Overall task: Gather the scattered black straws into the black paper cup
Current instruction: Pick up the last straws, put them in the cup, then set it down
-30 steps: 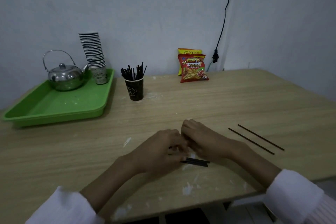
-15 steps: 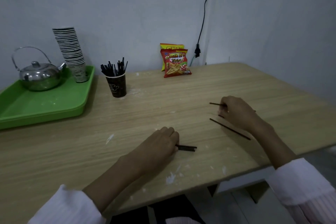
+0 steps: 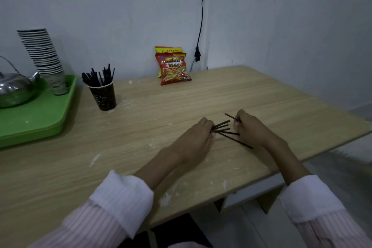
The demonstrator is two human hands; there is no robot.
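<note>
A black paper cup (image 3: 104, 96) stands at the back left of the wooden table (image 3: 201, 102), holding several black straws (image 3: 99, 76) upright. Mid-table, my left hand (image 3: 198, 137) is closed on a small fan of black straws (image 3: 221, 127) whose ends stick out to the right. My right hand (image 3: 251, 127) lies just right of them, fingers pinched on one black straw (image 3: 229, 116) that points up-left. Another long black straw (image 3: 237, 140) lies flat on the table between the hands, running down-right under my right hand.
A green tray (image 3: 36, 119) at the left carries a steel kettle (image 3: 14, 88) and a tall stack of paper cups (image 3: 43, 54). Two snack bags (image 3: 173, 67) lean on the back wall beside a hanging black cable (image 3: 202, 12). The table's right edge is close behind my right hand.
My right hand has come back toward the left hand with a straw from the right side. The left hand's bundle has shifted right and fanned out. The view has turned right.
</note>
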